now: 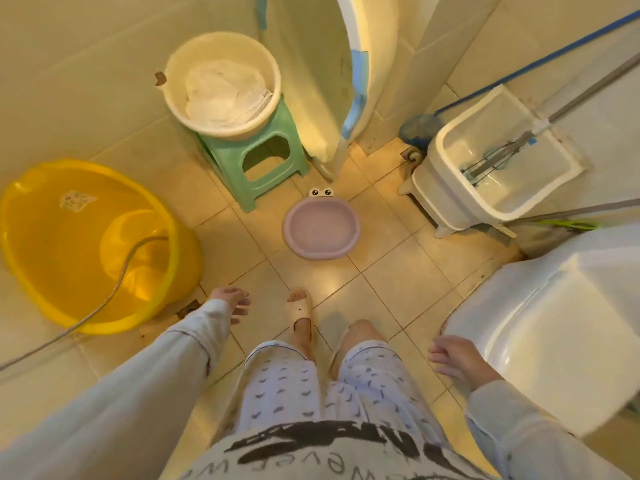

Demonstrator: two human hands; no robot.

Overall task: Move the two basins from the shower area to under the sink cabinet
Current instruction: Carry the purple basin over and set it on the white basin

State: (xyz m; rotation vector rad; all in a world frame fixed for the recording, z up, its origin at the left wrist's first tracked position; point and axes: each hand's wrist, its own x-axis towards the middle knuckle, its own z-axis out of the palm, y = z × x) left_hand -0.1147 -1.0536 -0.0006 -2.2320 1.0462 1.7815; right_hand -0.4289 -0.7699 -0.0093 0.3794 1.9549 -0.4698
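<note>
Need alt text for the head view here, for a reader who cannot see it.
Seen from above, a person stands on a tiled bathroom floor, left hand and right hand both empty. Ahead lie a small purple basin and, to the left, a large yellow basin; a cream basin sits on a green stool.

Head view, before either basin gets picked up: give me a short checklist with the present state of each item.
1. Left hand free: ok, open, holding nothing.
2. Right hand free: ok, holding nothing.
3. Purple basin empty, floor around it bare: ok.
4. Yellow basin free to lift: not ok, a hose runs into it.
5. Yellow basin drained: cannot tell.
6. Sink cabinet reachable: cannot tell, not in view.
</note>
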